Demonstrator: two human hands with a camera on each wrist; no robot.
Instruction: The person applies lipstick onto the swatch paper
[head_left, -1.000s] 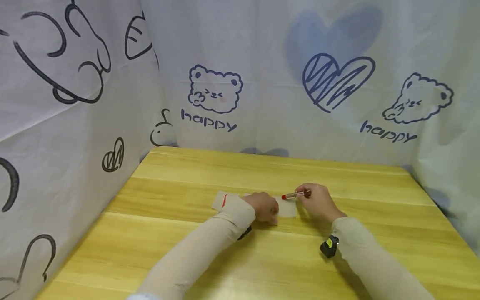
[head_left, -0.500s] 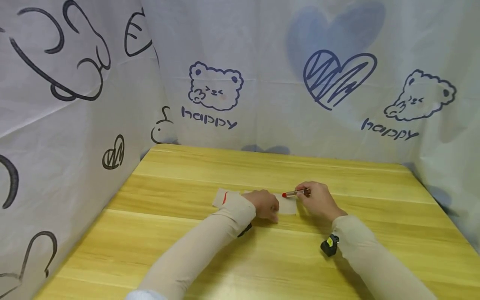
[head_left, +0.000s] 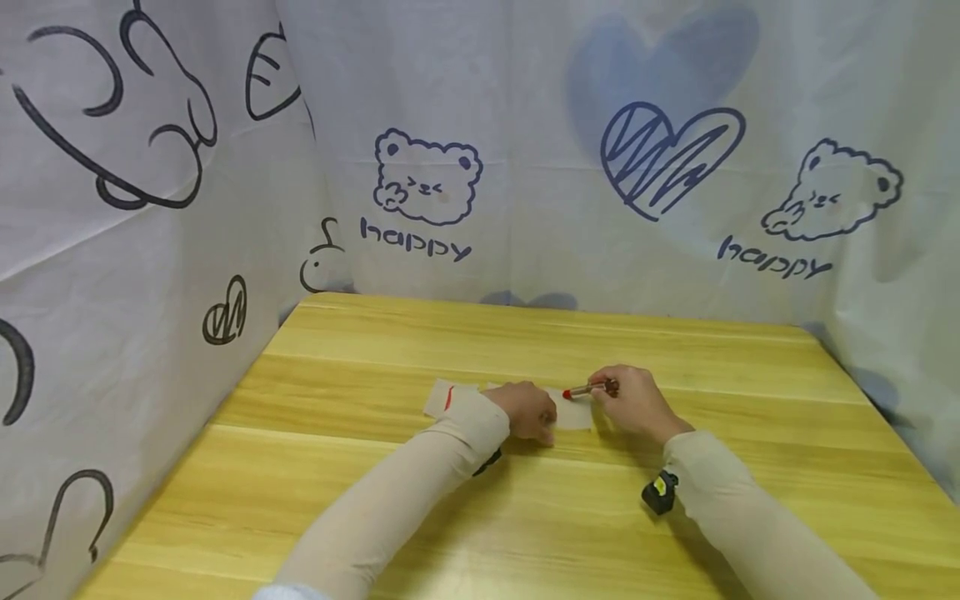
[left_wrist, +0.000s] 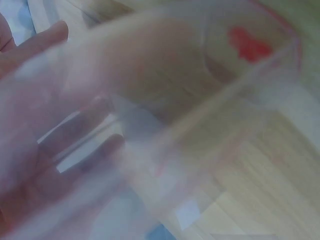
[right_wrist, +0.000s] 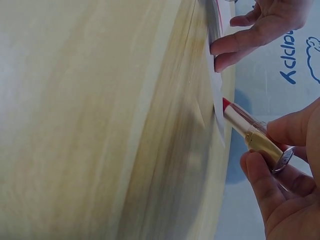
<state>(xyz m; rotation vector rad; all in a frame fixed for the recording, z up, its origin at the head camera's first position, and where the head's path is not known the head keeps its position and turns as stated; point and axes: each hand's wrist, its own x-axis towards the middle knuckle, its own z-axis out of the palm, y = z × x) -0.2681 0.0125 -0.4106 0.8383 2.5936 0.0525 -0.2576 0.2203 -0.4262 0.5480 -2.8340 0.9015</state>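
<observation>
My right hand (head_left: pixel 636 402) pinches an uncapped lipstick (head_left: pixel 587 389) between thumb and fingers. Its red tip meets a small white paper (head_left: pixel 579 418) lying on the table. In the right wrist view, the lipstick (right_wrist: pixel 264 146) has a gold base and a pale metal collar, and its red end touches the paper (right_wrist: pixel 218 107). My left hand (head_left: pixel 529 411) rests over the paper, fingertips pressing on it. To its left shows a pale sheet (head_left: pixel 436 402) with a red stroke. The left wrist view is blurred: a see-through sheet-like thing with a red patch (left_wrist: pixel 248 46) covers most of it.
A wood-grain table (head_left: pixel 360 533) lies under both hands. White cloth (head_left: pixel 525 208) with drawn hearts and bears hangs at the back and sides. A black wrist device (head_left: pixel 659 493) sits at the right cuff.
Both hands stay almost in place, the lipstick tip on the paper. Only the head view shifts slightly.
</observation>
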